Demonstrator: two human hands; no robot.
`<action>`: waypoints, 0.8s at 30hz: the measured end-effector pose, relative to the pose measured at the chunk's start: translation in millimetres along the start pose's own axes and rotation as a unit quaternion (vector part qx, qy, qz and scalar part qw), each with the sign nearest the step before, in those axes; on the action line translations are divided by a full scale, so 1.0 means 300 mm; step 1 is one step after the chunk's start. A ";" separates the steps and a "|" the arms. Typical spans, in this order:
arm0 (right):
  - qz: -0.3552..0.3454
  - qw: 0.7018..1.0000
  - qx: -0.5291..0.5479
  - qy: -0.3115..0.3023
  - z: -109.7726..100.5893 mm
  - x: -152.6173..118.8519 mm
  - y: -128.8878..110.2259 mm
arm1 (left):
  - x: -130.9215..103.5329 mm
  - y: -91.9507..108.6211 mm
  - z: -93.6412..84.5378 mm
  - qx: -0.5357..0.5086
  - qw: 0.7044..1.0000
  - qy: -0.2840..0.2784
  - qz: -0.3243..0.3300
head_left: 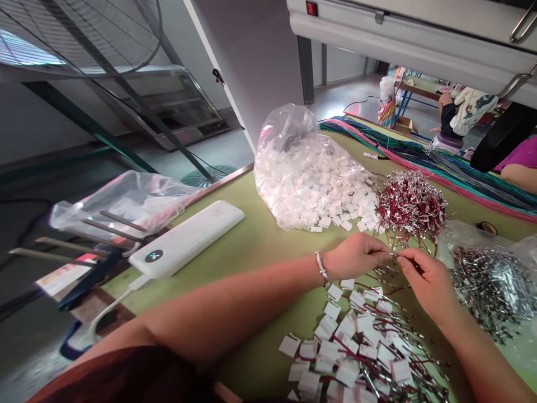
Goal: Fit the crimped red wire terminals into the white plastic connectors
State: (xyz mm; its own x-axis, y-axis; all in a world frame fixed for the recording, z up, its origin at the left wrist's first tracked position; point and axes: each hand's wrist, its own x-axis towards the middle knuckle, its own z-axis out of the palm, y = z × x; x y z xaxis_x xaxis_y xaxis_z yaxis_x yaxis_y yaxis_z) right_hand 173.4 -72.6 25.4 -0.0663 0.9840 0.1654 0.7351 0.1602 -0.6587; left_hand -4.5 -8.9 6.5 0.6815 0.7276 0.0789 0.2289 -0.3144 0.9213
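The green table (272, 252) carries a white power bank (188, 238) and a bag of white pieces (312, 173). Left hand (356, 256) and right hand (425, 280) pinch a small metal piece (393, 255) between them, fingers nearly closed.

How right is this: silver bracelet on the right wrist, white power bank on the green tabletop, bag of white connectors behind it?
Wrong wrist. The head view shows the silver bracelet at the wrist of the left hand. The white power bank is on the green tabletop, with the bag of white connectors beyond.
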 end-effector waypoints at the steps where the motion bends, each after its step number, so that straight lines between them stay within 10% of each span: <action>1: 0.001 1.000 0.005 -0.006 -0.003 0.002 0.000 | -0.002 -0.001 -0.003 0.018 1.000 -0.005 0.007; 10: 0.091 0.983 0.073 -0.142 -0.022 -0.006 -0.020 | -0.030 0.007 -0.007 0.332 0.926 -0.060 0.170; 24: 0.011 0.987 -0.099 -0.126 -0.065 0.056 0.163 | -0.004 0.008 -0.138 0.401 0.903 -0.151 0.037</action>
State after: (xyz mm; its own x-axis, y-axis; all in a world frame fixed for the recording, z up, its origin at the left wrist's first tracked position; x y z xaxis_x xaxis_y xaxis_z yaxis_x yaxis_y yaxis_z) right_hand 221.5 -49.8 10.3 -0.1958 0.9793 -0.0520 0.8541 0.1443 -0.4996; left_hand -33.6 14.6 24.3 0.8464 0.5251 -0.0889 0.5219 -0.7844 0.3353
